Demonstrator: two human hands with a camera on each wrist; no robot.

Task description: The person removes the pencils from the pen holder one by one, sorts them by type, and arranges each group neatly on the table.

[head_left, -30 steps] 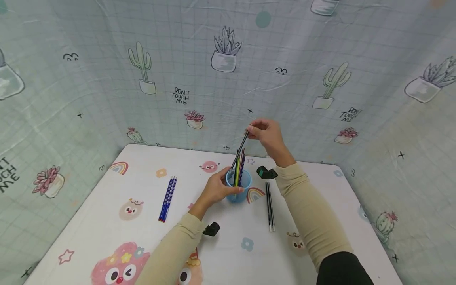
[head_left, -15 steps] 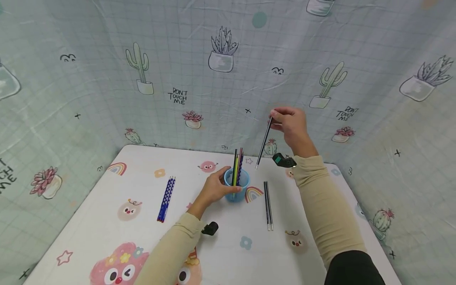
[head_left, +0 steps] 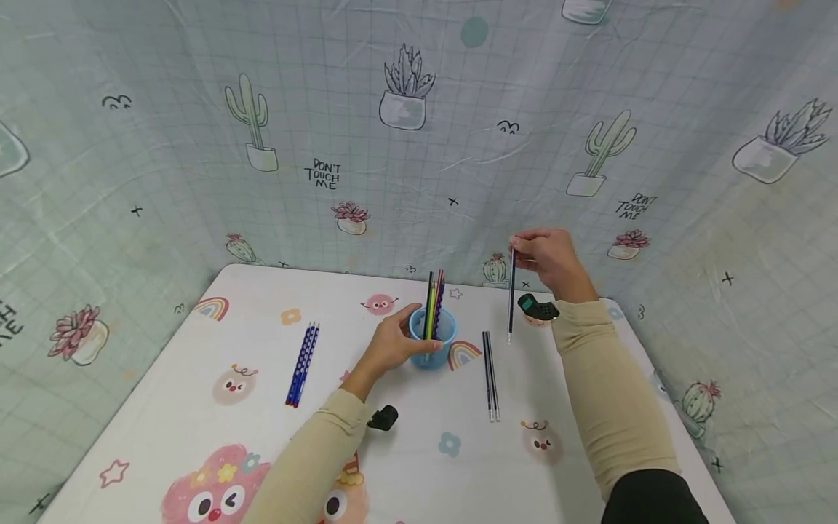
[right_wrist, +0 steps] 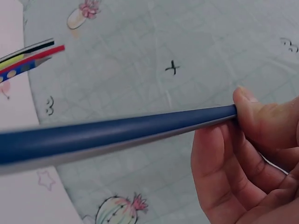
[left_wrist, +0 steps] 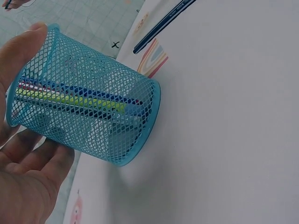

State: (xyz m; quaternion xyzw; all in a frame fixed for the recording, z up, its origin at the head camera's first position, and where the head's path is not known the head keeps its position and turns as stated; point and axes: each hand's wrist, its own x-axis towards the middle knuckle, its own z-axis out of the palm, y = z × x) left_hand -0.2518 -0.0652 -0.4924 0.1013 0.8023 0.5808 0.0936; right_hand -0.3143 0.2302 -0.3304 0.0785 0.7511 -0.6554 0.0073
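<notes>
1. Nearest the person, tan sleeves (head_left: 612, 393) run up to both hands, each wrist wearing a small black device (head_left: 383, 418).
2. Beyond the left sleeve, to the left of the left hand, blue dotted pencils (head_left: 302, 364) lie side by side on the white table (head_left: 458, 487), sharpened points facing away from the person.
3. Between the two hands, nearer the person than the right one, a pair of dark striped pencils (head_left: 488, 375) lies on the table, white ends towards the person.
4. The left hand (head_left: 393, 346) grips a blue mesh cup (head_left: 433, 361) near its rim, thumb on one side and fingers round the other. The cup is upright, to the right of that palm.
5. In the cup, just beside the left thumb, stand several pencils (head_left: 433, 298): black, yellow-green, red and blue dotted among them.
6. Farther out, to the right of the cup, the right hand (head_left: 550, 255) pinches a dark pencil (head_left: 512, 298) near its upper end. It hangs almost vertical below the fingertips; whether its lower end meets the table is hard to judge.
7. Behind both hands rises a pale cactus-print cloth (head_left: 419, 182).
</notes>
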